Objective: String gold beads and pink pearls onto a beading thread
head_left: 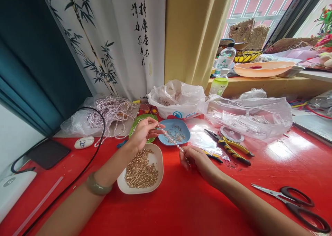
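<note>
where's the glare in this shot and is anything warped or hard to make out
Head view: daylight from the window throws white glare on the red table at right; the wide lens bows the bamboo-print curtain edges; the bead strand between left hand and right hand looks thin and soft.

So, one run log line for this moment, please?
left hand: pinches bead strand | right hand: pinches other end | strand: over blue dish

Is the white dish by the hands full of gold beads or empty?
Partly full. A heap of small gold beads covers most of the white dish, but bare white shows along its upper right rim.
</note>
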`<state>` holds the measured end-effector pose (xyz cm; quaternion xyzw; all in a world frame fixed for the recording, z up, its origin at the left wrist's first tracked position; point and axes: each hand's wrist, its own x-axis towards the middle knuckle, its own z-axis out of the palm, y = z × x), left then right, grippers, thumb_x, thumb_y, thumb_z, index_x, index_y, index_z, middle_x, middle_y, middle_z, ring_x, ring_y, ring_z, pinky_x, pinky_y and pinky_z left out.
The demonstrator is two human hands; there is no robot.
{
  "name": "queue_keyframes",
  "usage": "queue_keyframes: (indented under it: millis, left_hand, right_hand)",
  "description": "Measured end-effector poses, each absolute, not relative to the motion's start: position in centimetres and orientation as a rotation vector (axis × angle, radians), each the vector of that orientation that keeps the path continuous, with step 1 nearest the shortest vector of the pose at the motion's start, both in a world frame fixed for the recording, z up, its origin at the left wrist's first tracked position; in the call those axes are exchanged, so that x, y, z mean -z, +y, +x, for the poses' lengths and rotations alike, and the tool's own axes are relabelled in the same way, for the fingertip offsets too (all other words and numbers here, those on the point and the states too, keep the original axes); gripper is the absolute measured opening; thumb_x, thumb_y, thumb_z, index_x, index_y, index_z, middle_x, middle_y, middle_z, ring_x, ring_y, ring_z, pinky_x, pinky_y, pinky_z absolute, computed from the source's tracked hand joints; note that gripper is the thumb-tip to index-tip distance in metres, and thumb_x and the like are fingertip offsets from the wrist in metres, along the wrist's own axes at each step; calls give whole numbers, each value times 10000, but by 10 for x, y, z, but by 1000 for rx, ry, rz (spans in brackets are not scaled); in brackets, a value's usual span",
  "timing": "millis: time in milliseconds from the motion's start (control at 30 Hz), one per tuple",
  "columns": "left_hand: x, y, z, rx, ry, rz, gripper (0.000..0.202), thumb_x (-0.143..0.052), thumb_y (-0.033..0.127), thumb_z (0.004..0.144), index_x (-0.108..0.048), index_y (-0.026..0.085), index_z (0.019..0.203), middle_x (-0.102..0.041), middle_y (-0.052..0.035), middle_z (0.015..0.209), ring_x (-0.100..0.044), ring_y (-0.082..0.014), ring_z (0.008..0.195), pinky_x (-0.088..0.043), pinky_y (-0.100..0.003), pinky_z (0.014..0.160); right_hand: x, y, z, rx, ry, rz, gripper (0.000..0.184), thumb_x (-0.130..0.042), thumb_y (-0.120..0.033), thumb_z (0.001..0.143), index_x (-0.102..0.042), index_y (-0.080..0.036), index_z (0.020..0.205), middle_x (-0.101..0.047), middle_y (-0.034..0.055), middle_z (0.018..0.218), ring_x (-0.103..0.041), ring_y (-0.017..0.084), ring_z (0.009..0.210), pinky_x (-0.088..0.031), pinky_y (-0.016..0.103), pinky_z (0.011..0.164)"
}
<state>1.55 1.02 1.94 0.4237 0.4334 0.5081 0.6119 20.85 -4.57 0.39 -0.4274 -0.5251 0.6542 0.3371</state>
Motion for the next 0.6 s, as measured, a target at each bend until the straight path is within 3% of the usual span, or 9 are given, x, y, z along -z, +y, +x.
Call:
queue_keyframes:
  millis: [200,500,600]
  left_hand:
    - [-18,11,17,-1167,1015,980,118,-472,100,805,-407,154,723,-669,-71,746,-660,-136,573,-461,-111,392]
    - [-20,9,16,-1132,1000,1014,106,-459,99,817,-400,154,748,-666,-64,745,-663,-136,598,-463,-105,406]
    - [-20,9,17,-1127,1006,1005,109,-457,99,818,-400,154,744,-666,-62,741,-662,-132,591,-458,-101,398]
  right_hand:
    - [-2,-45,210,-1691,-1349,-1139,177,-379,-243,670,-520,-166,593,-191,-91,435,-145,75,398,-126,221,390]
    - [-6,-45,211,-1654,-1395,-1129,210,-351,-226,693,-478,-173,535,-210,-89,401,-146,79,400,-171,226,404]
    - [-4,-45,210,-1662,-1407,-1110,208,-347,-207,699,-447,-180,519,-298,-71,377,-221,82,384,-187,230,407]
